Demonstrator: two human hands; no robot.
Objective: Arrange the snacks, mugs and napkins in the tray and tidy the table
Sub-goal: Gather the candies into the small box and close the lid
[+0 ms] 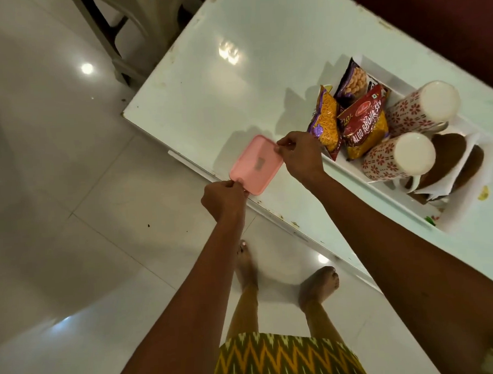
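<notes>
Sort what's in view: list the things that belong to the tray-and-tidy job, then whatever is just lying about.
Job: white tray, snack packets, two floral mugs, napkins, pink lid held by left hand and right hand.
Lying about: chair, yellow scrap.

Readable print on the snack packets

"ALOO BHUJIA SEV" is printed in white on the red packet [364, 119]; its brand logo and the purple packets' lettering cannot be read.

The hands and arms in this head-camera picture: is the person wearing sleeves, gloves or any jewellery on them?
No. Both arms are bare from the bottom edge of the picture to the fingertips: no sleeves, gloves, watch or bangles show. The left hand and right hand carry no rings that I can make out. The only clothing in view is a garment with an olive, yellow and orange zigzag pattern, and the feet are bare.
</notes>
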